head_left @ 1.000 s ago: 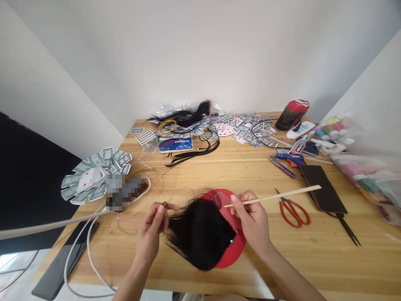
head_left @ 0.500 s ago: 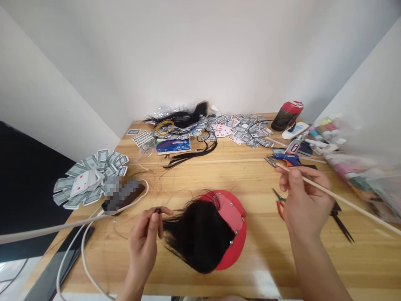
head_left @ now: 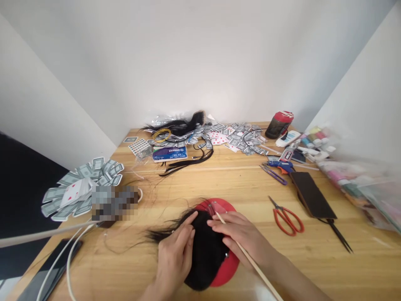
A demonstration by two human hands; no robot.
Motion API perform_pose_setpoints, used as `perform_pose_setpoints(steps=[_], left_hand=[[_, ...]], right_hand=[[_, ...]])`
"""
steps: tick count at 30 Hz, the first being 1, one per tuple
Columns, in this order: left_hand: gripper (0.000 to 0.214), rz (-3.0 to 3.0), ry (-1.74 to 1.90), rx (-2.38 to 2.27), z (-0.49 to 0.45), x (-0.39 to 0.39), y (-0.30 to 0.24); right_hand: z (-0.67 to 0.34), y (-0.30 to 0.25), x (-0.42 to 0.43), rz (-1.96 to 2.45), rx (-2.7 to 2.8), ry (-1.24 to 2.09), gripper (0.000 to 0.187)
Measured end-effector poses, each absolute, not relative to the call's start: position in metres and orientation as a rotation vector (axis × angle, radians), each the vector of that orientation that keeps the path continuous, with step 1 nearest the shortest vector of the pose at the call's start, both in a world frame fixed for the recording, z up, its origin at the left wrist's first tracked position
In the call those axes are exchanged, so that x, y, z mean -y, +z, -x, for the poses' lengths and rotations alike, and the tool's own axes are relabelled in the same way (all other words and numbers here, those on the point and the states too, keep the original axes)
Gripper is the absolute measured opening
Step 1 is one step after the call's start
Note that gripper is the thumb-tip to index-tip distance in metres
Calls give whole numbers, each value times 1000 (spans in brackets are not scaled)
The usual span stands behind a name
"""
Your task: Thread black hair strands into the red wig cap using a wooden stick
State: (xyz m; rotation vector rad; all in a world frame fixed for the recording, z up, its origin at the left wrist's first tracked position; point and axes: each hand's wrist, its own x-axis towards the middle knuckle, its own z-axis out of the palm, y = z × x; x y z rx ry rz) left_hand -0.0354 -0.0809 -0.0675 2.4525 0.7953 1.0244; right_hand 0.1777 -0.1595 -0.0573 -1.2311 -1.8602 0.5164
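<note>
A lock of black hair [head_left: 205, 251] lies over a round red base [head_left: 230, 274] with a pinker patch and small metal pins along the hair's edge. My left hand [head_left: 177, 248] rests on the left side of the hair, its index finger stretched towards the hair's upper edge. In my right hand [head_left: 242, 238] is a long, thin wooden stick [head_left: 255, 265], its tip near the top edge of the hair. The right fingers also lie over the hair and the red base. Part of the base is hidden under my right hand.
To the right lie red-handled scissors [head_left: 286, 219], a dark flat case [head_left: 313, 194], black tweezers [head_left: 341, 238] and a blue glue gun [head_left: 282, 166]. Scattered playing cards [head_left: 247, 136] and more black hair [head_left: 184, 125] are at the back. White cables [head_left: 73, 251] run at left.
Both hands have moved in onto the hair. My left hand has left its pinch at the hair's loose ends, and the stick's tip has come left to the hair's upper edge.
</note>
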Motion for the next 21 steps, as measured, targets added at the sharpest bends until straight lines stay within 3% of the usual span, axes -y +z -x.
perform_pose_setpoints(steps=[14,21], left_hand=[[32,-2135,1167,-828,26,68,-88],[37,-2097,1082,-772,-6,47,-89]], right_hand=[[-206,-66,100,1256,1680,866,32],[-235,-83,106,1375,1419,823,44]])
